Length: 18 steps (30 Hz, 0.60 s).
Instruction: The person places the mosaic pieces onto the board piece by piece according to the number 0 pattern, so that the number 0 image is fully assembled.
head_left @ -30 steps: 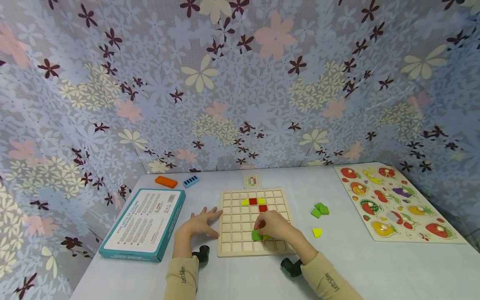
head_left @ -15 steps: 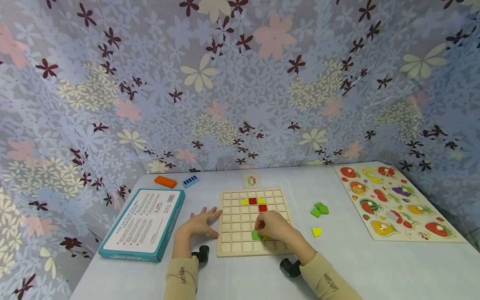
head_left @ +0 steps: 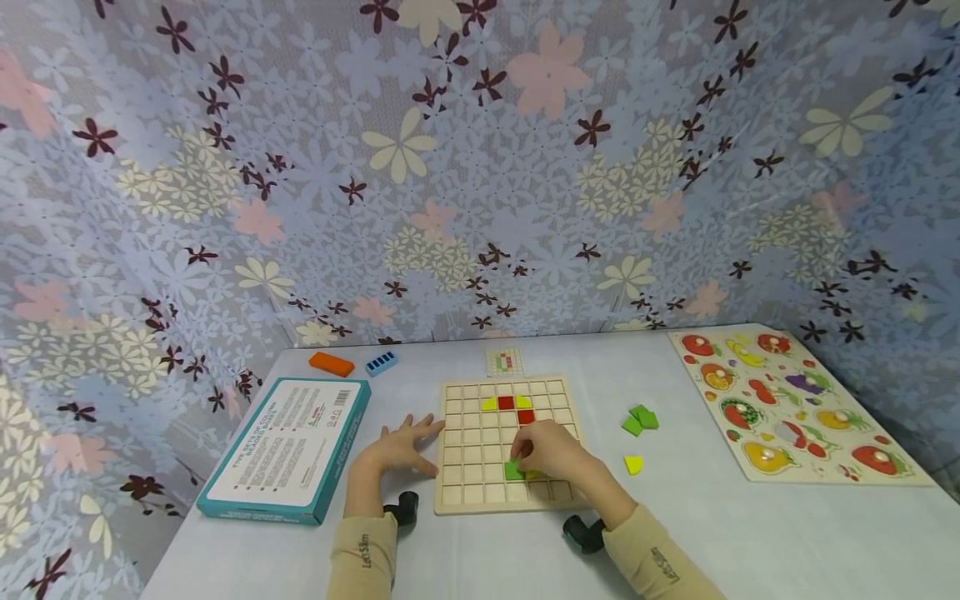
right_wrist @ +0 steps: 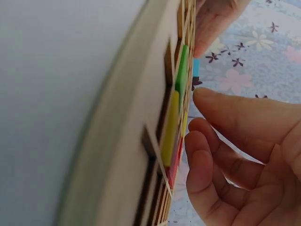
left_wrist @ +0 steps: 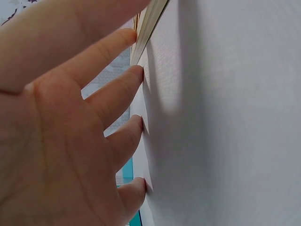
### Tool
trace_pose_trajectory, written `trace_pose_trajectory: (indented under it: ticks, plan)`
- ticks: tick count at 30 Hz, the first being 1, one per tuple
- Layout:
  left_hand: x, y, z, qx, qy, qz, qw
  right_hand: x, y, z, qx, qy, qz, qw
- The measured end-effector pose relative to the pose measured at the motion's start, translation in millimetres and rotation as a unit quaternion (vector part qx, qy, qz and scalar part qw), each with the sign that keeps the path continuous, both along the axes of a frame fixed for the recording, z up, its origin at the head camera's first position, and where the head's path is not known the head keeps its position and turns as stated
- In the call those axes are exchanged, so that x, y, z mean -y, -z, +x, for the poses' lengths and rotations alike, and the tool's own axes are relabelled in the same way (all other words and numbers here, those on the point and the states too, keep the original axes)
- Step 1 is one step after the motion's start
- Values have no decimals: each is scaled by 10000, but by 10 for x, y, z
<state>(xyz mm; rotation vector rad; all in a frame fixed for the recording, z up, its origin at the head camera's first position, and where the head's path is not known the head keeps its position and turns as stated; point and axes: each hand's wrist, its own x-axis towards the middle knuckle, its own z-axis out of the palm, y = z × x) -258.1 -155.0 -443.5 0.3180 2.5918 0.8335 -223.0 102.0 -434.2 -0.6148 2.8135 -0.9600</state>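
A square wooden grid board [head_left: 450, 507] lies on the white table. Spread fingers of my left hand [head_left: 401, 446] rest at its left edge; the left wrist view shows that palm [left_wrist: 51, 141], fingertips on the table and board side. Over the board's lower right cells, my right hand [head_left: 551, 450] has loosely bent fingers close to a green tile [head_left: 512, 472]. In the right wrist view a gap shows between thumb and fingers, nothing between them, beside the green and a yellow tile [right_wrist: 170, 127]. Higher on the grid sit red tiles [head_left: 506, 402] and yellow rounded tiles [head_left: 490, 404].
Several green tiles [head_left: 640, 418] and a yellow tile [head_left: 633, 464] lie right of the board. A small pattern card [head_left: 504, 362] is behind it. A teal-edged box [head_left: 285, 446], an orange block [head_left: 332, 363] and a blue piece [head_left: 382, 362] lie left; a fruit puzzle board [head_left: 795, 408] right.
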Motion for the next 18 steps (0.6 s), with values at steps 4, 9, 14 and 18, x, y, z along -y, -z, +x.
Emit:
trace_pose_trajectory:
  ticks: [4,9,14,18]
  plan:
    - [-5,14,-12,11,4,36,10000,-79,-29,-20,-21,-11,-150,9999]
    - [-5,20,-9,-34,59,38,10000,-204,-49,-48,-6,-22,-216,9998]
    - [5,20,-2,-59,72,10,10000,-376,-48,-59,118,158,-220,9996]
    - [10,8,0,-59,55,1,10000,-529,-51,-48,154,246,-227,9993]
